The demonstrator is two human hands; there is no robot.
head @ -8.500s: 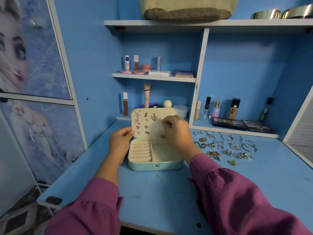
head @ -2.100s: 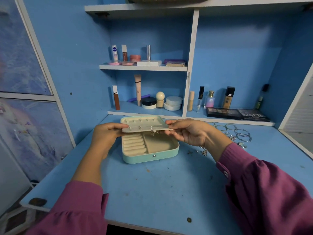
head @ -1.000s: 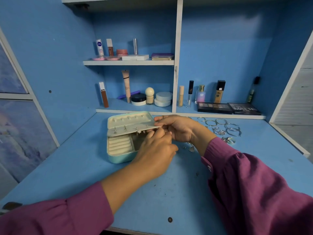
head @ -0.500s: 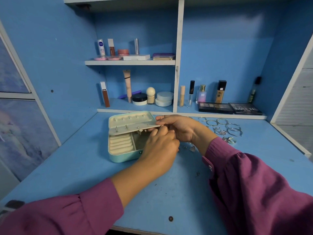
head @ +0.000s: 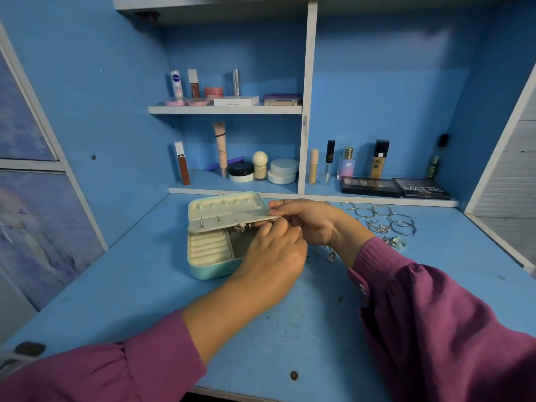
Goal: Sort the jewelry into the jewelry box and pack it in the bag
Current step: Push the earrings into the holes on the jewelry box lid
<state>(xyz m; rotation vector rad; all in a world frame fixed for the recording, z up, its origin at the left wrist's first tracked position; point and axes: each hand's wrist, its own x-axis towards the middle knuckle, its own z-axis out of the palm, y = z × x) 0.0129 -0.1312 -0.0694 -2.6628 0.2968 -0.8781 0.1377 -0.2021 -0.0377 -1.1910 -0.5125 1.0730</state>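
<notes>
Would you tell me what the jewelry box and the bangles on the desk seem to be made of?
Jewelry box: probably faux leather, smooth teal shell with slight sheen; the inside looks like cream velvet or suede, matte. Bangles: apparently polished metal, thin silvery hoops catching light.

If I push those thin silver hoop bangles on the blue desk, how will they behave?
The thin silver hoop bangles look like light wire, so they would probably slide easily on the smooth blue desk. They lie flat and overlapping, so one nudge likely drags its neighbours; rolling seems unlikely.

left hand (head: 272, 250) hides the jewelry box (head: 208, 256) front right corner (fingertips unseen).
</notes>
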